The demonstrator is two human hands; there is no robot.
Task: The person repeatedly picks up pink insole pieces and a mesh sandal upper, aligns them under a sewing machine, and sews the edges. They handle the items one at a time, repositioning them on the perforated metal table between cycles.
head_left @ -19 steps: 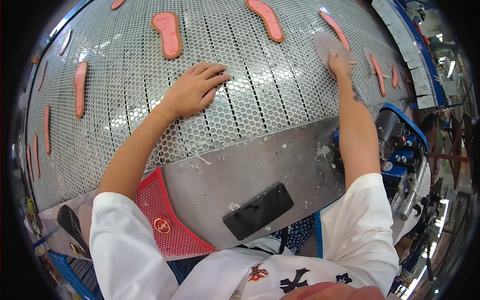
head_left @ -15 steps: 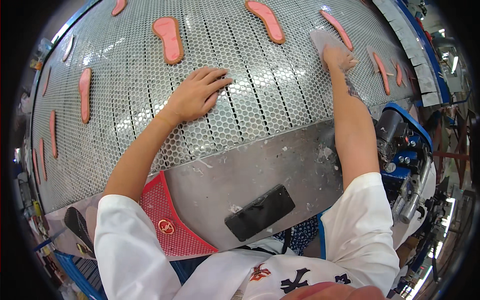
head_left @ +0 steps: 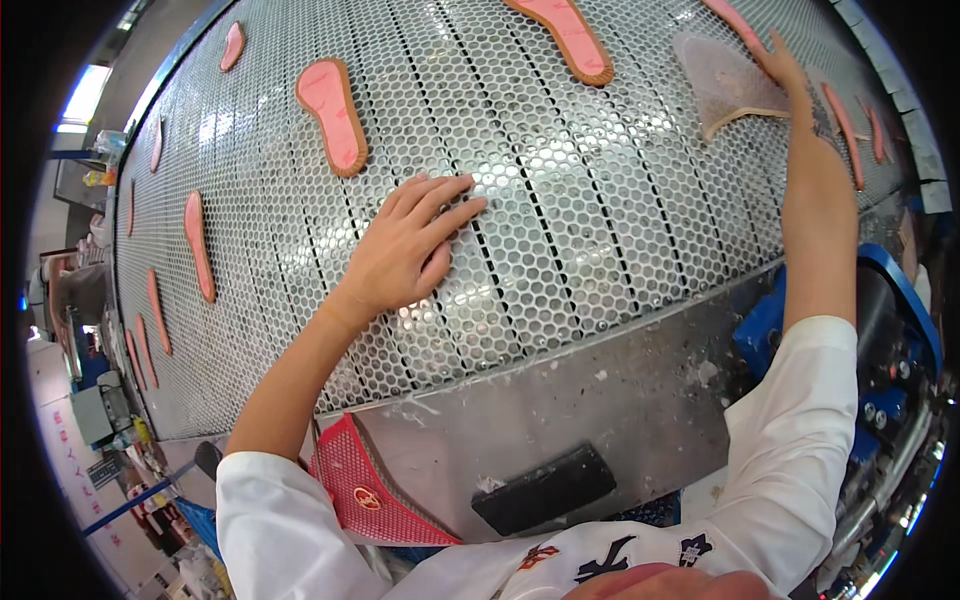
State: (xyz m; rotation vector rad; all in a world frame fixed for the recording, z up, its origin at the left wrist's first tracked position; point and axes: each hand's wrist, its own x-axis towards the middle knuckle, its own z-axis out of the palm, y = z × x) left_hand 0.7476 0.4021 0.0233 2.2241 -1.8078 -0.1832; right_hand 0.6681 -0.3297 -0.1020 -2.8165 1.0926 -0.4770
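My left hand (head_left: 405, 240) rests palm down on the perforated metal surface (head_left: 560, 230), with its fingers spread and nothing in them. Far off to the right, my right hand (head_left: 785, 75) reaches to the lower end of a pink insole (head_left: 733, 20) with a brown rim. Its fingers look parted; whether they touch the insole I cannot tell. Just left of that hand lies a translucent, curved sheet piece (head_left: 725, 82) with a tan edge. Beyond my left hand are two more pink insoles, one at centre left (head_left: 333, 117) and another at the top (head_left: 567, 38).
Several other pink insoles lie along the left side, such as one insole (head_left: 200, 247), and on the right, an insole (head_left: 843, 135). A black rectangular object (head_left: 545, 490) and a red mesh piece (head_left: 375, 490) are by the near metal edge. Blue machinery (head_left: 880, 350) stands at the right.
My right hand has left the translucent sheet and moved right and farther away, to the pink insole's end. My left hand stays on the metal surface. The whole view has shifted.
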